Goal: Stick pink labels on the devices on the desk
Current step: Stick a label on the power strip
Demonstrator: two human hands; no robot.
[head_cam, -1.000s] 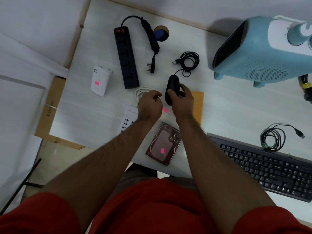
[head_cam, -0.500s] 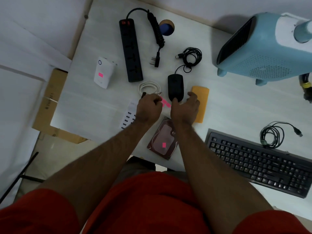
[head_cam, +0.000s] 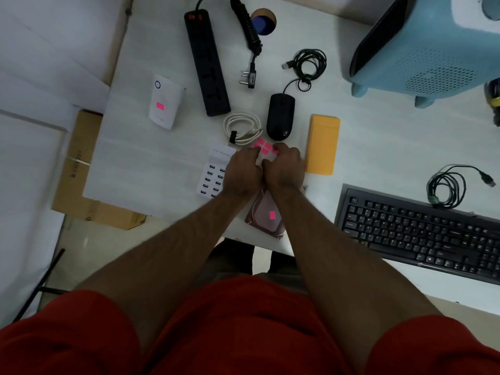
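A sheet of pink labels (head_cam: 263, 146) lies on the desk between my fingertips, just below the black mouse (head_cam: 280, 116). My left hand (head_cam: 243, 170) and my right hand (head_cam: 284, 166) sit side by side, both with fingers curled onto the sheet. The mouse lies free and shows no label on top. A white plug-in device (head_cam: 164, 101) at the left carries a pink label, and so does the hard drive (head_cam: 266, 215) under my wrists. My left hand partly covers the white USB charging hub (head_cam: 215, 173). A black power strip (head_cam: 207, 62) lies at the back.
A blue heater (head_cam: 433, 41) stands at the back right, a black keyboard (head_cam: 422, 234) at the front right. An orange pad (head_cam: 323, 144) lies right of my hands. Coiled cables (head_cam: 446, 185) and a white cable (head_cam: 242, 127) lie about. A cardboard box (head_cam: 78, 169) sits off the desk's left edge.
My right hand let go of the mouse and drew back to the label sheet. Both hands now meet on the sheet below the mouse.
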